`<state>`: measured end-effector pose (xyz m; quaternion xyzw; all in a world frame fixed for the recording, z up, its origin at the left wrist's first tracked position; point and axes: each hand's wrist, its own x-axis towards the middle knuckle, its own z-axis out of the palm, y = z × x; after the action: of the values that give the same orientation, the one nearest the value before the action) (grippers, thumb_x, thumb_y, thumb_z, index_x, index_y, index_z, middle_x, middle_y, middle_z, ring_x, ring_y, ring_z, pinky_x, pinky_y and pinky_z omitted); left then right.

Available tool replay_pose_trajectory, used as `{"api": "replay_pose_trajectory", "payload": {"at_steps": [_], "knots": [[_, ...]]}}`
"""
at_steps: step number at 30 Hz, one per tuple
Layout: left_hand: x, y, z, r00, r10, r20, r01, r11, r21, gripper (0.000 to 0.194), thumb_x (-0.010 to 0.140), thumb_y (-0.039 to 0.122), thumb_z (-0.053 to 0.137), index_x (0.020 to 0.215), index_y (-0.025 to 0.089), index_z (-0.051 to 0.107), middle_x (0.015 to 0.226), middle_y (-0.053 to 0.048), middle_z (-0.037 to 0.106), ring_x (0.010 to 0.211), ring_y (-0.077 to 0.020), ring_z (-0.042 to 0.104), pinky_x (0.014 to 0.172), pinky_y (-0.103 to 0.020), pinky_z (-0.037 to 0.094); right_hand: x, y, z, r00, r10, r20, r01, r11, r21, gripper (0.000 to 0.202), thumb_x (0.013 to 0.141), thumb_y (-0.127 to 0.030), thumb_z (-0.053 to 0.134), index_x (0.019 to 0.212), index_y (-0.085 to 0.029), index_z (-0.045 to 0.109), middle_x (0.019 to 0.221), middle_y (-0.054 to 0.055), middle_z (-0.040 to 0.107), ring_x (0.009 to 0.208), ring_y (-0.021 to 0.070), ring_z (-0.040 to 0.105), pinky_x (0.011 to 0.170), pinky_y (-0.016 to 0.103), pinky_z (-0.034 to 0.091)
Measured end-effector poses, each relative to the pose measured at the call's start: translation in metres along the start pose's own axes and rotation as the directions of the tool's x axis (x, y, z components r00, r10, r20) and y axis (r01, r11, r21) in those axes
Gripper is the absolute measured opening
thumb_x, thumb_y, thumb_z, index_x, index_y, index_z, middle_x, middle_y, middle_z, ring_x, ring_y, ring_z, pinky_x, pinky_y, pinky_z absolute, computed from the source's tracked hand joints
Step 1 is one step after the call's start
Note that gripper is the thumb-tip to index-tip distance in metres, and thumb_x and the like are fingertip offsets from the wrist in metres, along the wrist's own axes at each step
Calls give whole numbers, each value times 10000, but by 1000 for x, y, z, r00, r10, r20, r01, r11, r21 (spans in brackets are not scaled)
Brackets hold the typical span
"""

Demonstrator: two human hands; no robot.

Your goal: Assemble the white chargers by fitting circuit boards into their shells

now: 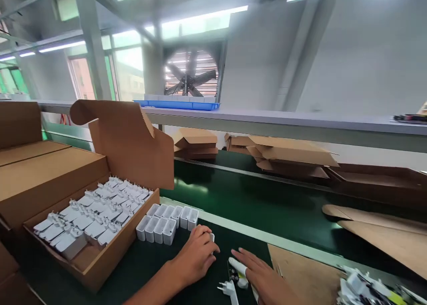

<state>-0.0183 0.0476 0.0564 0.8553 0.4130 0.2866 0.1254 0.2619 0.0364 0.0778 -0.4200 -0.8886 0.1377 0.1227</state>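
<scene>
My left hand (196, 257) is closed over a small white plastic case, mostly hidden, with only a bit of it showing at the fingertips. Just beyond it, open-topped white plastic cases (160, 228) stand in rows on the dark green surface. My right hand (263, 276) has its fingers stretched out, apart from the left. Beneath and beside it lie a white plug piece with two pins (228, 290) and small parts with yellow and black bits. A white rounded tip (237, 266) shows by the right fingers; I cannot tell whether it is a finger cover or a part.
At left, an open cardboard box (96, 276) holds many white plug adapters (95, 211). A cardboard sheet (303, 274) and a pile of plug parts (363, 287) lie at right. Behind runs a green conveyor belt (233, 193) with cartons (290, 151), under a shelf (283, 120) bearing a blue tray (180, 105).
</scene>
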Motion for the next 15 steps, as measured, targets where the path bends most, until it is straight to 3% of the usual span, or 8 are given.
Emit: {"api": "replay_pose_trajectory", "payload": {"at_steps": [2, 4, 6, 9, 13, 15], "knots": [[-4, 2, 8, 1000, 8, -17, -9, 998, -68, 285, 898, 68, 687, 1134, 226, 701, 1096, -81, 695, 1348, -286, 511, 1131, -437, 446, 5, -8, -3, 984, 174, 22, -172, 982, -75, 579, 709, -46, 533, 1221, -207, 752, 1506, 112, 601, 1402, 360, 536, 1158, 501, 449], [-8, 3, 14, 999, 3, -38, -7, 992, -126, 322, 897, 71, 677, 1174, 235, 678, 1125, -82, 682, 1346, -282, 523, 1123, -429, 474, 8, -19, -2, 943, 332, -11, -331, 940, -85, 455, 780, -77, 524, 1160, -194, 745, 1308, 150, 718, 1231, 349, 655, 1049, 472, 514], [-11, 4, 19, 998, -23, -65, 12, 985, -172, 402, 886, 89, 680, 1259, 234, 634, 1204, -100, 652, 1304, -286, 559, 1115, -445, 492, 9, -32, 4, 917, 399, -24, -400, 914, -65, 311, 856, -152, 539, 1093, -195, 737, 1093, 142, 765, 1051, 334, 706, 946, 444, 546], [-16, 5, 26, 992, -87, -95, 64, 972, -228, 586, 860, 131, 704, 1407, 239, 524, 1347, -134, 577, 1290, -299, 581, 1121, -478, 504, 10, -46, 15, 937, 349, 8, -348, 936, -61, 260, 859, -198, 598, 1079, -142, 726, 1121, 180, 728, 1071, 366, 671, 959, 468, 526], [-25, 0, 32, 979, -187, -84, 141, 912, -384, 726, 840, 212, 751, 1488, 305, 437, 1463, -110, 526, 1333, -308, 578, 1153, -495, 495, 5, -42, 21, 970, 240, 46, -243, 968, 57, 473, 832, -161, 620, 1304, -129, 639, 1251, 159, 680, 1172, 312, 637, 1025, 396, 509], [-30, -3, 32, 971, -237, -40, 197, 879, -435, 795, 811, 208, 774, 1510, 309, 410, 1502, -111, 515, 1354, -316, 569, 1177, -511, 467, -1, -33, 28, 979, 199, 40, -202, 973, 111, 600, 792, -180, 663, 1382, -107, 584, 1367, 192, 623, 1277, 345, 579, 1102, 442, 466]]}}
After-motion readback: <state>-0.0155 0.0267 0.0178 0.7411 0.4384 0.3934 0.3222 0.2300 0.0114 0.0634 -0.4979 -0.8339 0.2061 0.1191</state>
